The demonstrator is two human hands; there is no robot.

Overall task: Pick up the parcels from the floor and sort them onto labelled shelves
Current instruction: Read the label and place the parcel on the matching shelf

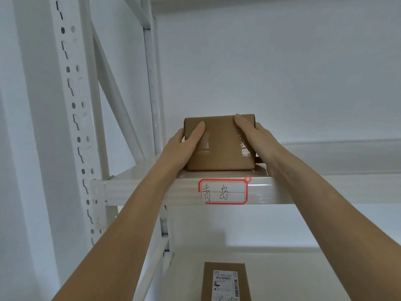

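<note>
A small brown cardboard parcel (221, 144), sealed with clear tape, rests on the front edge of a white metal shelf (152, 190). My left hand (184, 144) grips its left side, fingers laid over the front face. My right hand (256, 137) clasps its right side, thumb underneath near the shelf board. A red-bordered handwritten label (223, 191) is stuck on the shelf's front beam directly below the parcel. The parcel's far side is hidden.
On the lower shelf lies another brown parcel (225, 281) with a white shipping label on top. A perforated white upright (76, 118) and a diagonal brace (117, 94) stand at the left. A white wall is behind the shelving.
</note>
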